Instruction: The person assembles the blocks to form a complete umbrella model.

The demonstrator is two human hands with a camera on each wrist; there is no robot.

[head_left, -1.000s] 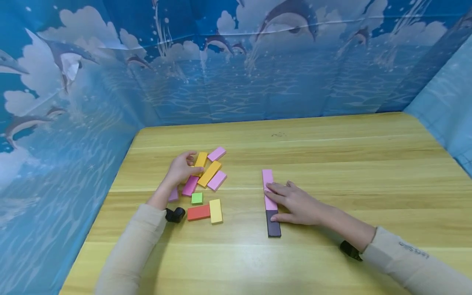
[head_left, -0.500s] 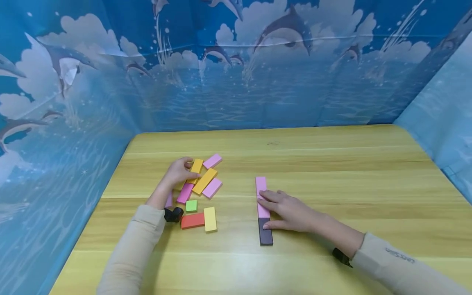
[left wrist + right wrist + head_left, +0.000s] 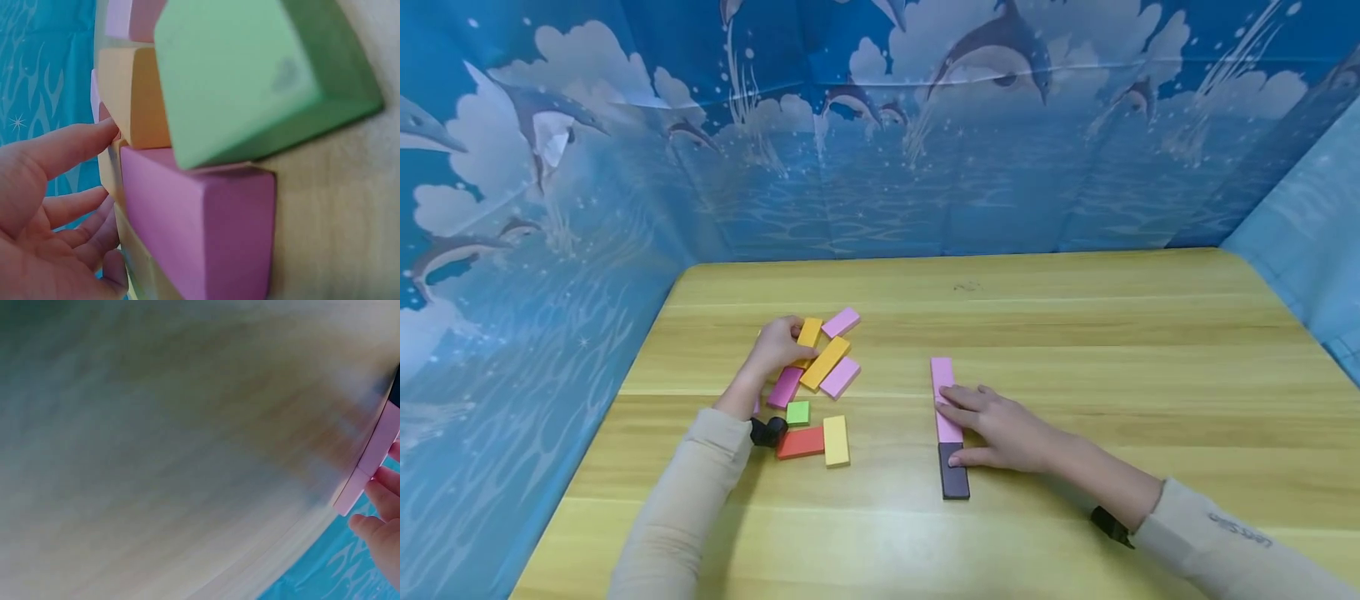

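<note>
In the head view my left hand (image 3: 773, 344) reaches into a loose group of coloured blocks, pinching an orange block (image 3: 810, 331) between thumb and fingers. The left wrist view shows thumb and fingertips on either side of that orange block (image 3: 111, 172), behind a magenta block (image 3: 194, 219). A second orange block (image 3: 825, 364) lies alongside. My right hand (image 3: 1007, 429) rests with extended fingers on two pink blocks (image 3: 942, 372) laid end to end, its thumb on a black block (image 3: 954, 479) joined at the near end. The right wrist view catches only some fingers against the pink blocks (image 3: 375, 440).
Near the left hand lie pink blocks (image 3: 841, 322), a green block (image 3: 798, 413), a red block (image 3: 801, 443) and a yellow block (image 3: 837, 442). A mostly hidden purple block (image 3: 757, 406) is behind the left wrist. Blue dolphin-print cloth (image 3: 880, 192) walls the wooden table (image 3: 1075, 317).
My left fingers have closed in on the orange block, which they stood slightly apart from a second ago. My right hand stays on the row; the head view has shifted slightly.
</note>
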